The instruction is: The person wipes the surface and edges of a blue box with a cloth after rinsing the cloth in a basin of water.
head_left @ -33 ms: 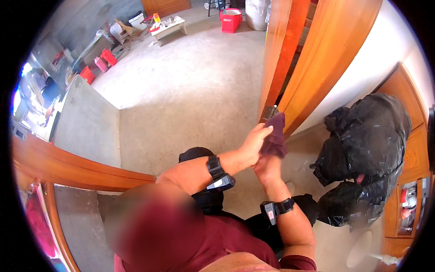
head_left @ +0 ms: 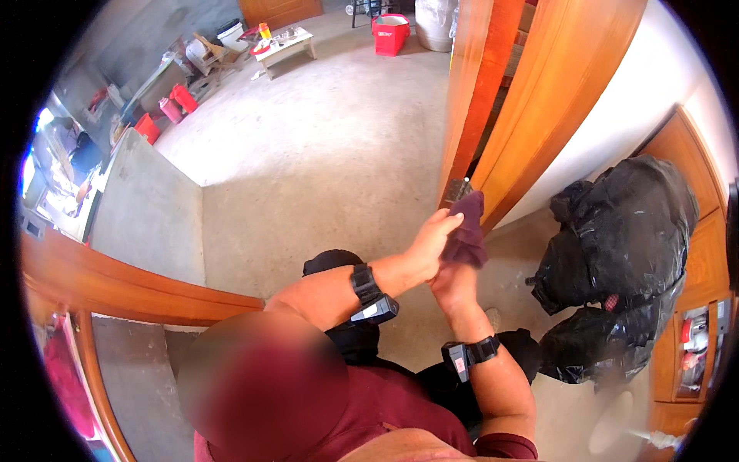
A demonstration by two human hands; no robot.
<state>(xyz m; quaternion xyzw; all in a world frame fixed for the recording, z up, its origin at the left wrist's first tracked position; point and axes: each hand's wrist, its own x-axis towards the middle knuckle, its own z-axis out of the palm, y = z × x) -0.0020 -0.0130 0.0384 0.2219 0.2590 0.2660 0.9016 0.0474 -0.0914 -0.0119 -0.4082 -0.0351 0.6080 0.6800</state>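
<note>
At far left, a low grey wall stands beside the floor. Beyond it, a low white bench carries small items. Right of the bench, a red bucket rests on the floor. The left hand, black device strapped at the wrist, grips a folded purple cloth, thumb laid on top. The right hand lies against the cloth's lower end; its fingers are hidden, so their closure cannot be told. The cloth's upper end sits just beside a metal fitting on a wooden upright; contact cannot be confirmed. At right, black plastic bags stand before a wooden cabinet.
</note>
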